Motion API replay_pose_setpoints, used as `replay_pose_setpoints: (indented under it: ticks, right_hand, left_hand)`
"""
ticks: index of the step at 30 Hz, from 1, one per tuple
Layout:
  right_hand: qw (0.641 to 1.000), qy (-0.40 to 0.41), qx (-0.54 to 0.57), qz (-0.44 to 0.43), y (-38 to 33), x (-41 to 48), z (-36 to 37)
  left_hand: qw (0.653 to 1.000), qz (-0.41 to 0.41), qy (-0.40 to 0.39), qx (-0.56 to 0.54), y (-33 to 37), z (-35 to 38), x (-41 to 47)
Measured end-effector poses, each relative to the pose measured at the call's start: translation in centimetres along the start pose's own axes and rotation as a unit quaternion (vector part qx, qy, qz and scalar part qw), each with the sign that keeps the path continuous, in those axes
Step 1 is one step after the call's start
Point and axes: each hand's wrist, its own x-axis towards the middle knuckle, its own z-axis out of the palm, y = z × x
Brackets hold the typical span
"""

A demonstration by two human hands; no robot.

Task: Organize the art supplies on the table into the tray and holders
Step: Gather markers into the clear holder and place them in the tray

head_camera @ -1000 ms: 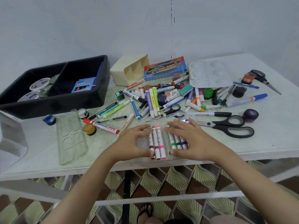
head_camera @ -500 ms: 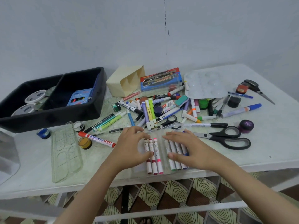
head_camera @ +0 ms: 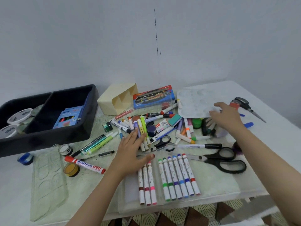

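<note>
Pale surface against a bare wall, cluttered. My left hand lies flat, fingers spread on the loose marker pile. My right hand, fingers relaxed, hangs at the edge of the white palette, contact unclear. I'd worry a careless sweep rolls the sleeved markers, nearside of both hands, off the edge. Left of them, the black tray holds white-lidded tubs and a blue box; the cream holder beyond lies tipped, seemingly empty.
</note>
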Motion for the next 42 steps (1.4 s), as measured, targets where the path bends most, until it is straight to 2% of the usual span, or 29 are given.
replay_pose_setpoints:
  ticks: [6,10,14,19,23,28,33,38,42]
  right_hand:
    - [0.996,-0.012,0.086,0.037,0.1,2.0,-0.3]
    - [0.961,-0.01,0.261,0.088,0.0,1.7,-0.5]
    - [0.934,0.018,0.347,0.078,-0.3,-0.2,-0.7]
    - [0.922,0.053,0.38,0.047,-1.0,-3.6,-0.3]
    - [0.913,0.031,0.407,0.024,-2.0,-5.8,1.1]
    - [0.919,-0.084,0.384,0.006,-3.4,-7.3,4.4]
    - [0.915,-0.164,0.369,0.012,-4.1,-8.3,7.3]
    - [0.931,-0.19,0.312,-0.015,-4.5,-8.4,8.9]
    - [0.967,-0.158,0.168,-0.112,-4.5,-8.3,8.8]
  left_hand:
    - [0.999,0.002,0.001,-0.034,-0.3,0.4,0.2]
    - [0.999,0.004,0.007,-0.047,-0.4,0.4,0.2]
    - [0.997,0.01,0.02,-0.074,-0.4,0.4,0.1]
    - [0.988,0.014,0.073,-0.139,0.0,-0.1,-0.2]
    - [0.956,0.025,0.142,-0.255,0.4,-0.5,-0.6]
    - [0.928,0.019,0.189,-0.319,0.9,-1.3,-1.0]
    - [0.948,0.004,0.153,-0.278,-0.3,-0.6,-0.7]
    - [0.965,-0.036,0.137,-0.22,-1.0,-0.2,-0.9]
    - [0.972,-0.05,0.135,-0.186,-1.4,-0.1,-0.8]
